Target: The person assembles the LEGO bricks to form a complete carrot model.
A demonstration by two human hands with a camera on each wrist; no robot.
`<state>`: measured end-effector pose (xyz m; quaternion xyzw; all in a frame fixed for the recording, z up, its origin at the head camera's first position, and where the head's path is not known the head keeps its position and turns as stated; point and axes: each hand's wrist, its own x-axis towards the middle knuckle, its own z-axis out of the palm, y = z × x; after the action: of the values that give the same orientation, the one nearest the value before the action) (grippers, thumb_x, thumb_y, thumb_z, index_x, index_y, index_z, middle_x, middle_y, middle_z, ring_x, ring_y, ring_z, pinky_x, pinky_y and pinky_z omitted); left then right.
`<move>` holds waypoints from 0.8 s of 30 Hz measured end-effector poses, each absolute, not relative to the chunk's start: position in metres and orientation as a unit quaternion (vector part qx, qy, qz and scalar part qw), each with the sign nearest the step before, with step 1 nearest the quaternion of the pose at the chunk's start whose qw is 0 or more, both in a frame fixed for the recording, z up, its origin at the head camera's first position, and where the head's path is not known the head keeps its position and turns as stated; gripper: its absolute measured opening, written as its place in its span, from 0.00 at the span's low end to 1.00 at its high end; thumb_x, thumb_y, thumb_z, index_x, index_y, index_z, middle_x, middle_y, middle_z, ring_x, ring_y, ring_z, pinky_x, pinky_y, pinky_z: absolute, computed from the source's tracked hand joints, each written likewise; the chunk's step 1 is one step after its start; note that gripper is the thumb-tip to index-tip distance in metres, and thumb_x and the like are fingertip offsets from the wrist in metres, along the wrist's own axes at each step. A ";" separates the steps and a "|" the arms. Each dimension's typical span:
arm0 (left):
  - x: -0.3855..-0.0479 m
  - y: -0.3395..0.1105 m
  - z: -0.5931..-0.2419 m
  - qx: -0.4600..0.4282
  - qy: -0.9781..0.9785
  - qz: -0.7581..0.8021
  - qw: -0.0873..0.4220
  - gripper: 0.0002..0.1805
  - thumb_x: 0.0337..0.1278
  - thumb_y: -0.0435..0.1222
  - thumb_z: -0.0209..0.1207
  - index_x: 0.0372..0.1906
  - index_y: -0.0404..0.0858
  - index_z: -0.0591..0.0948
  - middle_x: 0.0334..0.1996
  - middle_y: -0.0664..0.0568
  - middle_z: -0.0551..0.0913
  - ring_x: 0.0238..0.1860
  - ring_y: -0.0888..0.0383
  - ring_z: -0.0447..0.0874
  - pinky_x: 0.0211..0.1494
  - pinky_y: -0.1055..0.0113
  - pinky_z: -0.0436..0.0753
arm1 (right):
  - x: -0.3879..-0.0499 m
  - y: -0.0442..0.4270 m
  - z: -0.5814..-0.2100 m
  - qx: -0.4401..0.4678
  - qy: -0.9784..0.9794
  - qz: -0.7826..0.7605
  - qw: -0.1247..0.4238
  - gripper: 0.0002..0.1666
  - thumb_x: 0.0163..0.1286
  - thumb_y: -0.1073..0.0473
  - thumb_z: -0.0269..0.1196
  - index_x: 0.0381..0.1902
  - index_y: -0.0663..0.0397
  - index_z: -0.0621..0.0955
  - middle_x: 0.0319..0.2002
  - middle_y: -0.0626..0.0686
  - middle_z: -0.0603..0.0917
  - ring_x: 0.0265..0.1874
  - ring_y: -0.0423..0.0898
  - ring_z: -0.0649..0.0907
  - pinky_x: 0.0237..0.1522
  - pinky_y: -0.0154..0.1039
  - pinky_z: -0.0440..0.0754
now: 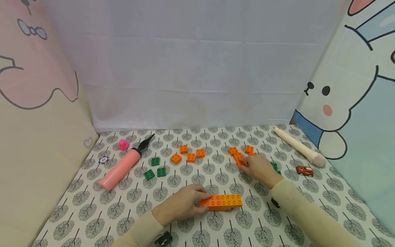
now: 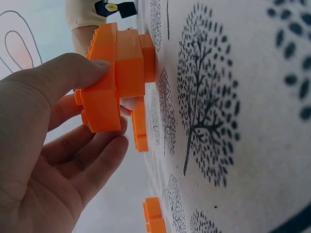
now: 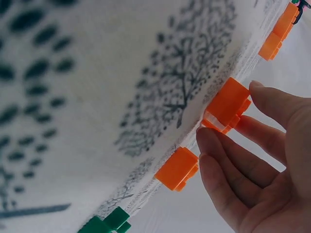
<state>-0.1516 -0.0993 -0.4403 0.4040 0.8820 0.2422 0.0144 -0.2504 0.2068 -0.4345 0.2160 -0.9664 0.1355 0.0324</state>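
Observation:
My left hand [image 1: 185,202] grips the left end of a long orange brick assembly [image 1: 228,201], studs up, near the front middle. In the left wrist view, the thumb of my left hand [image 2: 63,131] lies on the upper layer of the stepped orange assembly [image 2: 130,63]. At the right-hand group of orange bricks, my right hand [image 1: 262,169] has its fingertips round one brick [image 1: 240,163]. Thumb and fingers of my right hand [image 3: 257,160] pinch that orange brick [image 3: 227,102] at its edges in the right wrist view, with another brick [image 3: 176,168] beside it.
Loose orange bricks [image 1: 191,157] and green bricks [image 1: 161,172] lie left of centre. Farther left are a pink pump [image 1: 120,169], a pink duck [image 1: 123,144] and a round token [image 1: 103,160]. At right are green bricks [image 1: 275,167], a red car [image 1: 304,171] and a pale stick [image 1: 297,145].

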 end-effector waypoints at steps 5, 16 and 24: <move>-0.152 -0.098 -0.440 0.402 0.883 0.241 0.013 0.26 0.56 0.43 0.69 0.60 0.40 0.82 0.48 0.55 0.83 0.43 0.68 0.78 0.49 0.78 0.80 | -0.252 0.208 -0.438 0.220 -0.964 0.143 0.039 0.21 0.68 0.51 0.67 0.52 0.60 0.85 0.45 0.60 0.88 0.35 0.52 0.86 0.39 0.50 0.86; -0.151 -0.098 -0.441 0.402 0.887 0.227 0.013 0.26 0.57 0.44 0.68 0.60 0.41 0.82 0.48 0.54 0.83 0.44 0.67 0.79 0.50 0.77 0.80 | -0.233 0.212 -0.432 0.259 -0.945 0.199 0.031 0.20 0.68 0.55 0.66 0.55 0.57 0.84 0.48 0.55 0.88 0.37 0.49 0.86 0.39 0.46 0.85; -0.151 -0.098 -0.439 0.401 0.886 0.231 0.016 0.26 0.57 0.44 0.68 0.60 0.40 0.82 0.47 0.55 0.83 0.42 0.68 0.78 0.47 0.79 0.80 | -0.193 0.214 -0.413 0.399 -0.888 0.214 0.076 0.20 0.65 0.60 0.68 0.56 0.50 0.84 0.50 0.48 0.85 0.47 0.45 0.84 0.46 0.42 0.86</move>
<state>-0.1510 -0.0982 -0.4392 0.4010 0.8864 0.2307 0.0163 -0.1931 0.2136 -0.4133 0.3987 -0.8885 0.2141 0.0761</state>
